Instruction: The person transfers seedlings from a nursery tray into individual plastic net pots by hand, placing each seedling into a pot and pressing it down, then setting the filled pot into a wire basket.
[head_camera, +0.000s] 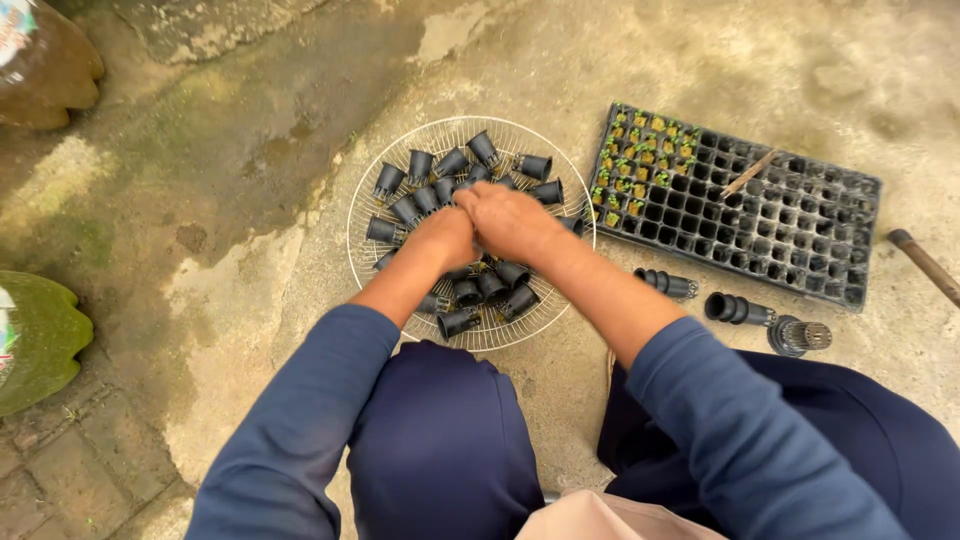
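Head view looks down at two hands close together over a round white wire basket (400, 165). You cannot tell what the left hand (442, 238) grips, because its fingers curl down and hide under the other hand. The right hand (508, 220) lies partly over the left, fingers bent down onto the small black pots (480, 285), and its hold is hidden too. Many of these little black pots lie on their sides all over the basket, under and around both hands.

To the right of the basket is a black tray (800, 235) with lots of square holes. Tiny green plants (645, 160) fill the holes at its left end. A thin stick (750, 173) lies on top of the tray. Stacked black pots (668, 284) lie on the ground just below the tray. Far left, two bags with white labels (38, 335) touch the picture's edge, one brown at the top and one green lower down.
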